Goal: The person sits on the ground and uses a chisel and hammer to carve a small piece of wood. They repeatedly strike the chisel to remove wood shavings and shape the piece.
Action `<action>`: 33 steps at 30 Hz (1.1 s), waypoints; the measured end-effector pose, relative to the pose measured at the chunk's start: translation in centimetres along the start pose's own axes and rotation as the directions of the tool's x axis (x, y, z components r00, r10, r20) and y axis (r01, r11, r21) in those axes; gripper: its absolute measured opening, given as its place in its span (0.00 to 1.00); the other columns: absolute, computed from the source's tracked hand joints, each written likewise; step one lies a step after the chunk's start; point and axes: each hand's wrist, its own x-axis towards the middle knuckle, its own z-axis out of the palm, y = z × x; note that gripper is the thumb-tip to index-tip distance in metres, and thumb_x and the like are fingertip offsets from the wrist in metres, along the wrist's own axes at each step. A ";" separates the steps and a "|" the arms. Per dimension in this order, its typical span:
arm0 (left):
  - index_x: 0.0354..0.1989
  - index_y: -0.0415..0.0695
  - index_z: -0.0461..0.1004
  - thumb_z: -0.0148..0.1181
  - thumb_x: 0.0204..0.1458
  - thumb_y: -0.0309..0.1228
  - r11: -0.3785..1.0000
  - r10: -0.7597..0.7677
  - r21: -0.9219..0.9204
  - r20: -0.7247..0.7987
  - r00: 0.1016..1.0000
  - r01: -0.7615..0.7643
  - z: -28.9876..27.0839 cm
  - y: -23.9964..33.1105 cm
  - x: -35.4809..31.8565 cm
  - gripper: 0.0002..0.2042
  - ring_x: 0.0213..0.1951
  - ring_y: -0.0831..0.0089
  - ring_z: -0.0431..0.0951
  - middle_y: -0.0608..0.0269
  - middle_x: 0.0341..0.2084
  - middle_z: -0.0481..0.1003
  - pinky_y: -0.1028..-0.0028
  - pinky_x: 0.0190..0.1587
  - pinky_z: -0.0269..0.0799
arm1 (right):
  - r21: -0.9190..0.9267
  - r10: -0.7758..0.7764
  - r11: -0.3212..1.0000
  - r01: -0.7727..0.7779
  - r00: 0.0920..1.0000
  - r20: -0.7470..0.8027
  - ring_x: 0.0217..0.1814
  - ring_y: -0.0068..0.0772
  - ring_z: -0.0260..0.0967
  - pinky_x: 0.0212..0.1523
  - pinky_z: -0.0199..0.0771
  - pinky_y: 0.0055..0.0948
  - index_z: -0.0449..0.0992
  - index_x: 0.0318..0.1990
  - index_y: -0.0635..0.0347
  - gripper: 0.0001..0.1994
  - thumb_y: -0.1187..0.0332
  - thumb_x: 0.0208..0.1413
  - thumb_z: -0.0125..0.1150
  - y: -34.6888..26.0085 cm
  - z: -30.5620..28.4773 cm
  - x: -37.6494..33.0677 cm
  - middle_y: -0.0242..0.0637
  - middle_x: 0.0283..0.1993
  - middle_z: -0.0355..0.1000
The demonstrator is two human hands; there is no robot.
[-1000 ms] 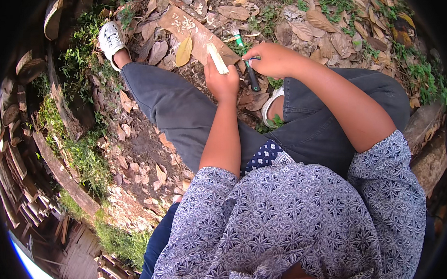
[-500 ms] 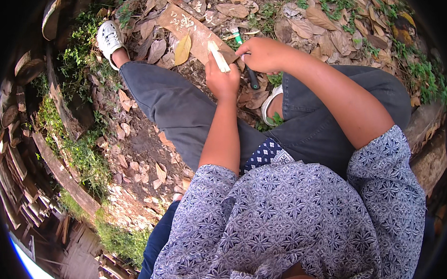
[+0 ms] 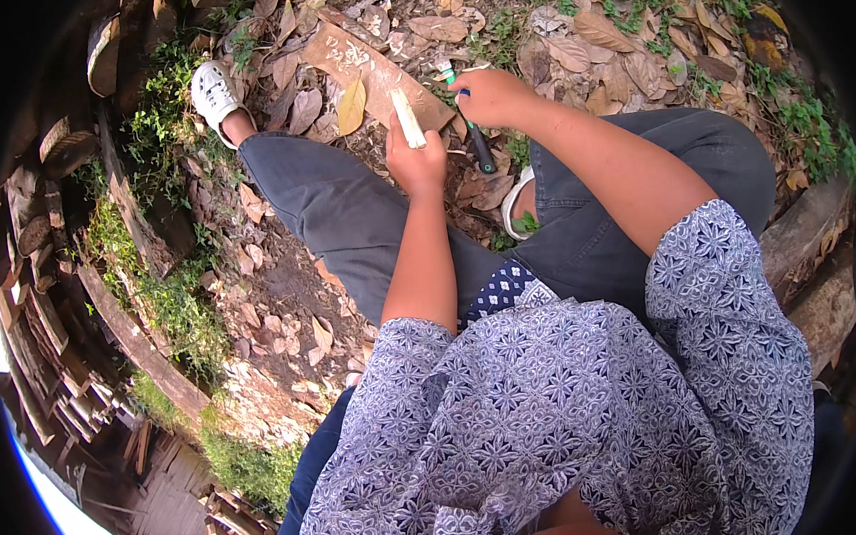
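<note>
My left hand (image 3: 417, 162) is closed around a pale, whittled piece of wood (image 3: 406, 115), which points up and away from me above a brown board (image 3: 383, 66). My right hand (image 3: 498, 99) is closed to the right of it, apart from the wood. A small blue bit shows at its fingertips; the rest of what it grips is hidden. Below that hand a tool with a green and black handle (image 3: 481, 151) and a pale end lies on the ground, its middle partly covered. Light shavings and a yellow leaf (image 3: 352, 106) rest on the board.
My legs (image 3: 341, 209) are spread around the work, with a white clog (image 3: 215, 91) at the far left. Dry leaves (image 3: 571, 50) and green plants cover the ground. Stacked firewood (image 3: 74, 393) stands at the left, and logs (image 3: 809, 240) lie at the right.
My right hand has moved slightly left and farther away, and the dark thing at its fingertips is now mostly hidden. My left hand and the wood have shifted slightly left.
</note>
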 end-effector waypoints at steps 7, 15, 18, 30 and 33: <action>0.61 0.38 0.72 0.59 0.44 0.31 0.997 -0.018 0.076 -0.011 1.000 0.019 0.7 0.6 0.0 0.30 0.46 0.39 0.78 0.40 0.43 0.78 0.50 0.51 0.73 | 0.139 -0.021 0.990 -0.007 0.980 0.198 0.38 0.31 0.77 0.44 0.75 0.34 0.69 0.70 0.54 0.29 0.66 0.58 0.54 -3.2 -4.9 -6.0 0.42 0.41 0.79; 0.60 0.33 0.71 0.61 0.44 0.33 0.996 -0.028 0.083 -0.006 1.000 0.029 0.7 1.2 -0.1 0.31 0.49 0.39 0.77 0.36 0.47 0.76 0.50 0.53 0.73 | 0.093 -0.132 0.988 0.122 0.985 0.113 0.49 0.45 0.81 0.53 0.77 0.38 0.78 0.60 0.61 0.24 0.68 0.55 0.53 -2.2 -3.4 -5.3 0.50 0.50 0.81; 0.59 0.33 0.71 0.61 0.43 0.34 0.996 -0.014 0.089 0.030 0.999 0.012 0.5 1.1 -0.1 0.31 0.50 0.39 0.77 0.36 0.49 0.76 0.51 0.54 0.73 | 0.057 -0.173 0.984 0.168 0.978 0.113 0.54 0.49 0.79 0.57 0.76 0.38 0.78 0.59 0.61 0.23 0.68 0.55 0.53 -2.1 -3.1 -4.4 0.51 0.53 0.80; 0.60 0.32 0.71 0.63 0.43 0.36 0.995 -0.017 0.101 0.045 0.999 0.012 0.5 0.8 -0.5 0.33 0.51 0.41 0.78 0.38 0.50 0.77 0.53 0.54 0.75 | 0.038 -0.103 0.995 0.097 0.972 0.211 0.45 0.43 0.80 0.50 0.78 0.37 0.79 0.59 0.63 0.24 0.68 0.54 0.53 -3.0 -4.0 -4.4 0.53 0.46 0.81; 0.60 0.32 0.71 0.64 0.43 0.36 0.994 0.042 0.096 0.024 0.999 -0.044 0.8 0.5 -0.4 0.33 0.50 0.41 0.79 0.37 0.49 0.77 0.53 0.54 0.75 | -0.011 -0.120 0.992 0.123 0.981 0.155 0.41 0.42 0.81 0.47 0.79 0.37 0.79 0.59 0.61 0.24 0.68 0.54 0.53 -2.9 -3.4 -4.2 0.52 0.43 0.81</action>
